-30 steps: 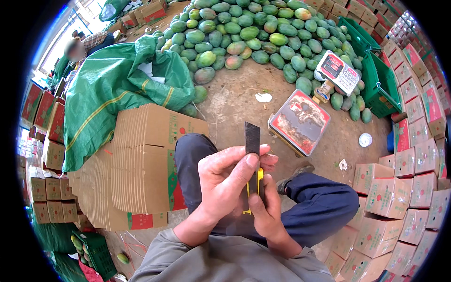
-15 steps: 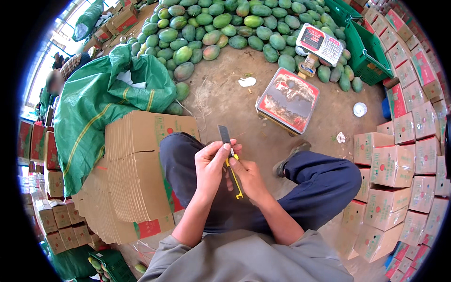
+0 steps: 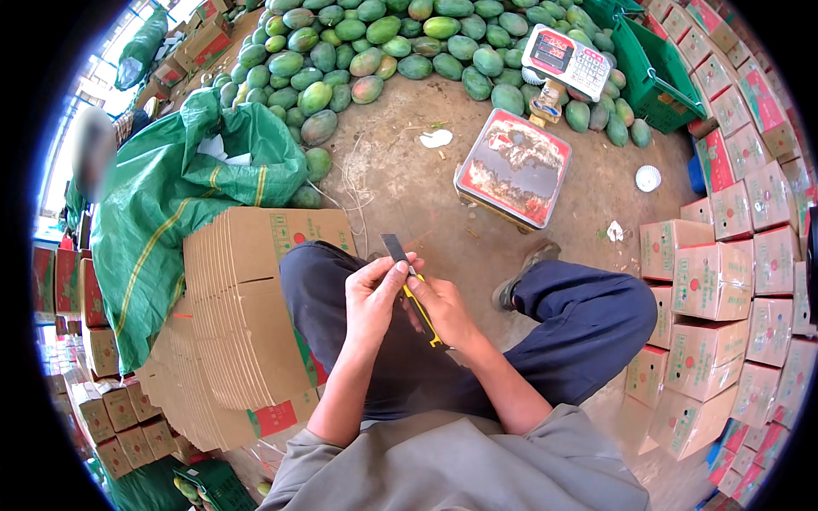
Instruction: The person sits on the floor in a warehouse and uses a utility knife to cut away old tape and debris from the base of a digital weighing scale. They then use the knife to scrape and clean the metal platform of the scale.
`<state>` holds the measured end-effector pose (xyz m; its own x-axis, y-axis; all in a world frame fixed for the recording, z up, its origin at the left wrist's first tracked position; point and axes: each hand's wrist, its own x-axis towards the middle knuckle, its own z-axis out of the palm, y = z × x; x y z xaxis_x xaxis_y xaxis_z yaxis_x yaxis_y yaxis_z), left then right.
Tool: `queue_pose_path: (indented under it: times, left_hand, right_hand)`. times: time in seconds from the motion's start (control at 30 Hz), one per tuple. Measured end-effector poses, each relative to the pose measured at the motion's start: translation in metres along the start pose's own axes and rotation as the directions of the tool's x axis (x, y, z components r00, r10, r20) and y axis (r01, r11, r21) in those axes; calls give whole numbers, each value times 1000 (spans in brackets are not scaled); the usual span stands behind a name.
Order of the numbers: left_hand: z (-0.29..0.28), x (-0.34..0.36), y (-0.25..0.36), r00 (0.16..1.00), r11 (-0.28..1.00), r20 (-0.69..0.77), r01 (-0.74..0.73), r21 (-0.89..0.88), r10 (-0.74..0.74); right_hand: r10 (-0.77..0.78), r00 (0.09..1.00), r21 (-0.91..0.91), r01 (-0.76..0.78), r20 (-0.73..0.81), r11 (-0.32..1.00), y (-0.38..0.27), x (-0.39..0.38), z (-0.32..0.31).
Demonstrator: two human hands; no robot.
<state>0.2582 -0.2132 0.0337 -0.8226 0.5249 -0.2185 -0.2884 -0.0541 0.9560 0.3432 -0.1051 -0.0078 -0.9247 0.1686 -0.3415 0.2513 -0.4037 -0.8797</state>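
A yellow and black utility knife [image 3: 429, 321] is held between both hands above my lap. Its wide dark blade [image 3: 394, 248] sticks out past the fingers, pointing away from me and slightly left. My left hand [image 3: 371, 294] pinches the knife near the base of the blade with thumb and fingers. Around the yellow handle my right hand [image 3: 443, 308] is closed, its thumb lying along the upper part. The handle's tail end shows below the right fingers. Part of the handle is hidden by the fingers.
Flattened cardboard boxes [image 3: 247, 298] are stacked at my left, beside a green sack [image 3: 162, 230]. Ahead stands a platform scale [image 3: 515, 166] with a display [image 3: 566, 61]. Green mangoes [image 3: 319, 128] are heaped behind it, next to a green crate [image 3: 652, 81]. Packed cartons [image 3: 707, 281] line the right.
The knife has turned a little, its blade now leaning more to the left. Both hands have shifted slightly left. My view has tilted slightly.
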Motion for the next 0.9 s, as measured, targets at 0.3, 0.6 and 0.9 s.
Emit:
queue_pose_path:
  times: [0.3,0.6,0.9]
  left_hand:
    - [-6,1,2,984,982,-106,126,-142,-142]
    - [-1,-3,8,990,993,-74,113,-45,-116]
    - [1,-5,-1,994,995,-56,97,-23,-98]
  right_hand:
    - [-60,989,228,29,133,973,14,5,7]
    - [-73,995,168,61,65,984,15,3,11]
    - [-88,995,51,91,-46,995,22,9,10]
